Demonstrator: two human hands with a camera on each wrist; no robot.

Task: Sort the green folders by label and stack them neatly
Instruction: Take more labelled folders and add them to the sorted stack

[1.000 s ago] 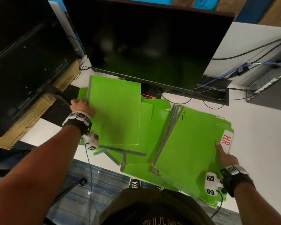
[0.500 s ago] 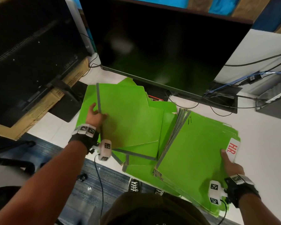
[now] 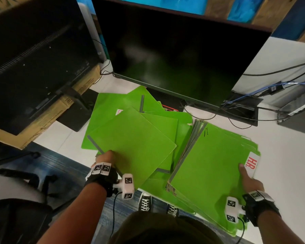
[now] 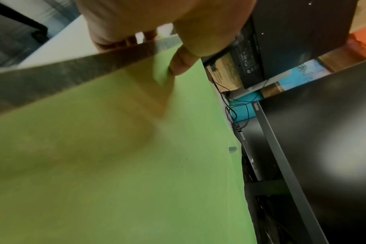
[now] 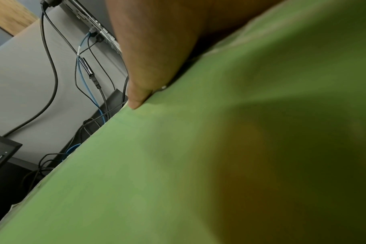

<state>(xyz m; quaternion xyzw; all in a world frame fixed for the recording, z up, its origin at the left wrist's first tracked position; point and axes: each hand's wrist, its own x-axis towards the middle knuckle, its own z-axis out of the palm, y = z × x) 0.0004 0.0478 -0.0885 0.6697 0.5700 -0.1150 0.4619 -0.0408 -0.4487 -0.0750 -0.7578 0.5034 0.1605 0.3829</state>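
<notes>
My left hand [image 3: 105, 158] grips a green folder [image 3: 132, 145] by its grey spine edge and holds it lifted and tilted over a loose pile of green folders [image 3: 111, 106]. In the left wrist view the thumb [image 4: 183, 62] lies on top of that folder [image 4: 136, 156] with the fingers under it. At the right a stack of green folders [image 3: 208, 166] lies on the white desk, its top one bearing a white HR label [image 3: 252, 163]. My right hand [image 3: 248, 178] holds this stack's near right edge, and the right wrist view shows the thumb [image 5: 140, 92] pressed on the stack [image 5: 178, 165].
A large dark monitor [image 3: 180, 55] stands right behind the folders, a second black screen [image 3: 33, 55] on a cardboard box at the left. Cables [image 3: 253, 106] and a computer case [image 3: 299, 110] lie at the back right. The white desk [image 3: 285, 155] shows bare at the right. A chair stands lower left.
My left hand has lifted the top folder off the left pile and drawn it toward me, turning it; a folder with a white label shows beneath. My right hand has stayed on the HR stack.
</notes>
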